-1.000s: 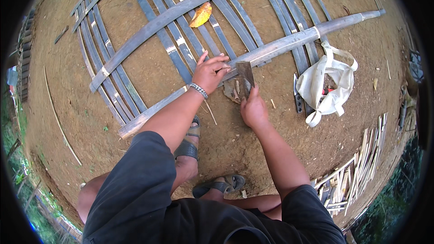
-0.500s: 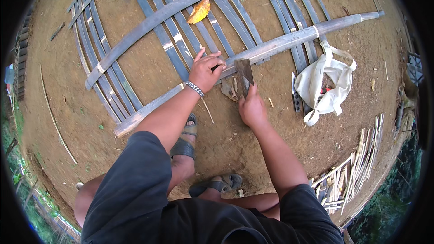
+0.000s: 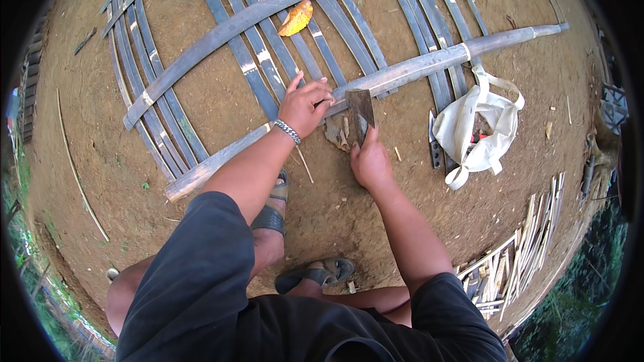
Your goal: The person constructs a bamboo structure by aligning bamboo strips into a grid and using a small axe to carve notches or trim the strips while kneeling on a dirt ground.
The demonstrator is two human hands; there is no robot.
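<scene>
A long dark bamboo pole (image 3: 422,64) lies across a frame of flat bamboo slats (image 3: 255,77). My left hand (image 3: 305,104), a chain bracelet at its wrist, is at the pole's near side. Its thumb and fingers are curled together at the pole, and what they hold is too small to make out. In my right hand (image 3: 371,161) is a flat brown wooden block (image 3: 360,108), gripped at its lower end. The block's upper end is at the pole, just right of my left fingers. Dry leaves (image 3: 337,133) lie below the pole between my hands.
A white cloth bag (image 3: 477,127) with handles sits at the right, beside a knife (image 3: 434,139). Cut bamboo sticks (image 3: 513,255) are piled at the lower right. A yellow leaf (image 3: 296,18) lies on the slats. My sandalled foot (image 3: 272,211) is close to the pole.
The wooden block has turned slightly and shifted a little down. My left hand stays at the pole with hardly any movement. The whole view has shifted slightly.
</scene>
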